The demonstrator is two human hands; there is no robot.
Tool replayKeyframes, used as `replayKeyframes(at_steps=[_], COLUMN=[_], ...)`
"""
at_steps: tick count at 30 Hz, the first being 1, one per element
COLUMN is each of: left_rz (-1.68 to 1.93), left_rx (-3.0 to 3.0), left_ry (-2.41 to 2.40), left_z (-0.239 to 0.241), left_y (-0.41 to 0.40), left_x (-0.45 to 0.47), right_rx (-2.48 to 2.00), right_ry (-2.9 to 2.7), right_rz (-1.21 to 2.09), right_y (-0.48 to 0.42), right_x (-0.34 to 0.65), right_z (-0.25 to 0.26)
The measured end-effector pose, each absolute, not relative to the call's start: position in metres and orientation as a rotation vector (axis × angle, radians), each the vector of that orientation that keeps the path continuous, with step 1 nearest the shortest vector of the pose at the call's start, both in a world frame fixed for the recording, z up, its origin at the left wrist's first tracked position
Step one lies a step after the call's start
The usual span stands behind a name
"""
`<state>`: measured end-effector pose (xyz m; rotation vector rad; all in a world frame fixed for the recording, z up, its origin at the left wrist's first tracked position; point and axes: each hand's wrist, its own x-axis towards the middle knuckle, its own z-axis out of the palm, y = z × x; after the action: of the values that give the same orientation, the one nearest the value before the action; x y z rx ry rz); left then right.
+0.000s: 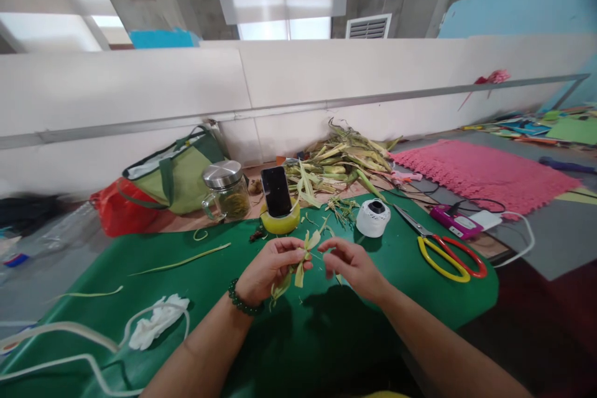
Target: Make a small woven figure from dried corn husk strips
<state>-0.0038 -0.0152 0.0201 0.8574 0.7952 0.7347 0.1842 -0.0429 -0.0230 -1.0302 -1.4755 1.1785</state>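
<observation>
My left hand [283, 264], with a dark green bead bracelet on its wrist, pinches a small bunch of pale green leaf strips [301, 273] above the green table cover. Strip ends stick out above and below the fingers. Close by on the right, my right hand [351, 266] has its fingers curled together. A fine pale line, perhaps thread, shows between the hands; what the right fingertips hold is too small to make out. Beyond them stand a white spool [373, 224] and a phone [276, 191] propped in a yellow tape roll [280, 222].
Scissors [445, 255] with yellow and red handles lie at right, near a purple power strip [454, 222]. A heap of dry stalks and leaves [345, 158] lies at the back. Leftward are a glass jar [228, 199], a green bag [172, 174], crumpled tissue [158, 323] and white tubing [60, 328].
</observation>
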Motion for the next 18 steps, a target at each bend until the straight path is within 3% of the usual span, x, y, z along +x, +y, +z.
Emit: replayKeyframes(at_steps=[12,18], left_rz=[0.728,0.876], left_rx=[1.024,1.473], left_ry=[0.838,1.078], left_z=[0.022,0.015], left_y=[-0.021,-0.014], left_x=[-0.004,-0.002], right_rx=[-1.107,-1.043], right_ry=[-1.875,-2.368], right_rz=[0.697,-0.045], right_y=[-0.042,-0.067], right_x=[0.191,0.194], right_z=[-0.030,-0.013])
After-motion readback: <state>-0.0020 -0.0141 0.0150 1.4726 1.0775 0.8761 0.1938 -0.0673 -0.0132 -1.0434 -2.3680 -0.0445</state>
